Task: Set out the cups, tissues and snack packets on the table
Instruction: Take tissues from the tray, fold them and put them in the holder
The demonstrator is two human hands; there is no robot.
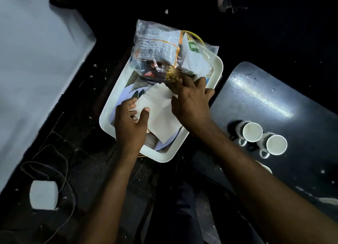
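Note:
A white tray (218,68) in the middle holds snack packets (161,47) in clear plastic at its far end and white tissues (159,111) at its near end. My left hand (130,122) pinches the near left part of the tissues between thumb and fingers. My right hand (190,100) rests on the tissues' right edge, fingertips touching a dark packet; whether it grips anything is unclear. Two white cups (252,132) (276,144) stand upright on the dark table (274,100) at the right. A third cup (267,168) peeks out beside my right forearm.
A pale surface (36,60) fills the left side. On the dark floor lie a white block (43,195) and a thin cable (62,157) at the lower left. My legs are below the tray. The table's far part is bare and shiny.

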